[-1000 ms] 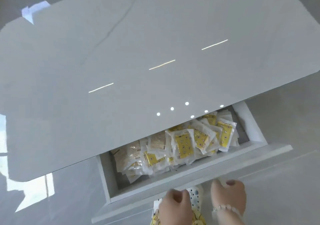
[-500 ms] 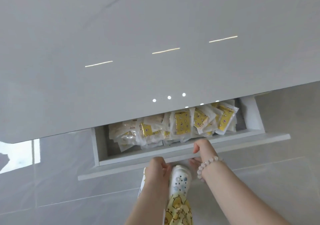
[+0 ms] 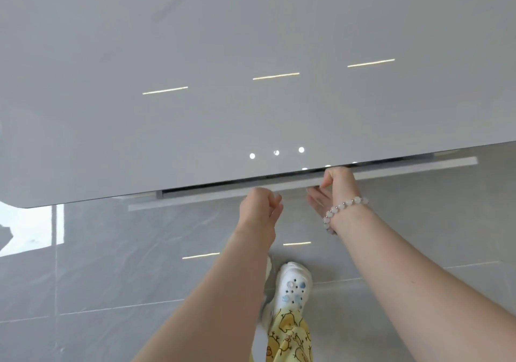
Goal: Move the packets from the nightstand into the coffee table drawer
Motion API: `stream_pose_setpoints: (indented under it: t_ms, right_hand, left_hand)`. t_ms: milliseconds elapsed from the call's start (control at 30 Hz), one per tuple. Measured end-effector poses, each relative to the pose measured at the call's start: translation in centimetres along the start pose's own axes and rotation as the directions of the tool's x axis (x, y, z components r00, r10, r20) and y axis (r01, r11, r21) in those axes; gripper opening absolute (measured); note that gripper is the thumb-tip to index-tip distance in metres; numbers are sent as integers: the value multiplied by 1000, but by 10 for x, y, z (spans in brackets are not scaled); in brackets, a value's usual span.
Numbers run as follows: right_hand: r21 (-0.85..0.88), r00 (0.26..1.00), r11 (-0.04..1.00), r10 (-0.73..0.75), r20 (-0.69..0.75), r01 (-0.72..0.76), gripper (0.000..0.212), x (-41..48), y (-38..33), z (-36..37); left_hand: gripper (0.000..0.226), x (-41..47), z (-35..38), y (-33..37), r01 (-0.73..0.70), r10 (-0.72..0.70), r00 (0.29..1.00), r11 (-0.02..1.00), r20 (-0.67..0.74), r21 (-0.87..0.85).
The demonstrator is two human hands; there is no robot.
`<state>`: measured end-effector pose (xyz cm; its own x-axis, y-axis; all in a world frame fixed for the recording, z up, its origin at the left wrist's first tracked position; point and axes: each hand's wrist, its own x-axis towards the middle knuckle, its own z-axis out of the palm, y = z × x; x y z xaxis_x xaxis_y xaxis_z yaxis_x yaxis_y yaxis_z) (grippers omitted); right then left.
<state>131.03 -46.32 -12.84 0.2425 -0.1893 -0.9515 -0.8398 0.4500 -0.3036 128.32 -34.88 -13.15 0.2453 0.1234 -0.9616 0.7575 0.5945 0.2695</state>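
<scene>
Under the near edge of the surface [image 3: 251, 40], the drawer [image 3: 418, 168] is seen almost fully in. Only a thin dark slit shows between its long pale front panel and the edge above. The packets are not made out: the drawer's inside is hidden by the surface, so where they lie cannot be told.

The panel is clamped near its middle by the right hand [image 3: 336, 191]. The thumb is laid over the top edge and the fingers [image 3: 315, 198] are passed beneath, palm turned up. The left hand [image 3: 259, 205] is set just beside it, fingers curled together into a fist. The fist is pressed against the panel's lower edge and nothing is seen held in it.

A bracelet [image 3: 344, 208] of pale round beads is worn on the right wrist. Both forearms are bare.

The surface is glossy light grey, with three bright strips and a few bright dots reflected in it. Below it, a glossy grey tiled floor [image 3: 111, 278] is seen, with a bright patch at the left. Between the forearms, a white clog [image 3: 293, 286] with small charms is planted on the floor, met by a yellow duck-print trouser leg [image 3: 290, 336].
</scene>
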Motion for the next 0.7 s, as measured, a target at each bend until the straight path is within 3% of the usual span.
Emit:
stream_pose_setpoints:
  t_ms: [167, 333, 533, 600, 667, 700]
  right_hand:
    - [153, 1000, 988, -1, 4, 0, 22, -3, -10, 15]
    - [254, 998, 965, -60, -5, 60, 18, 5, -8, 20]
    - [343, 989, 933, -134, 60, 106, 18, 6, 8, 21]
    - [262, 990, 960, -121, 77, 97, 17, 3, 6, 18]
    - [51, 995, 995, -91, 48, 89, 11, -6, 1, 14]
    - [-158, 997, 984, -81, 14, 82, 8, -17, 1, 8]
  left_hand:
    - [60, 8, 9, 6, -96, 100, 994, 992, 52, -76]
    - [30, 9, 9, 16, -50, 55, 998, 993, 43, -110]
    - [39, 15, -3, 13, -61, 76, 982, 994, 174, -90]
    - [28, 13, -10, 22, -22, 17, 975, 1000, 222, 22]
    - [15, 12, -22, 34, -21, -51, 978, 940, 202, 341]
    - [28, 5, -32, 40, -47, -37, 988, 858, 153, 512]
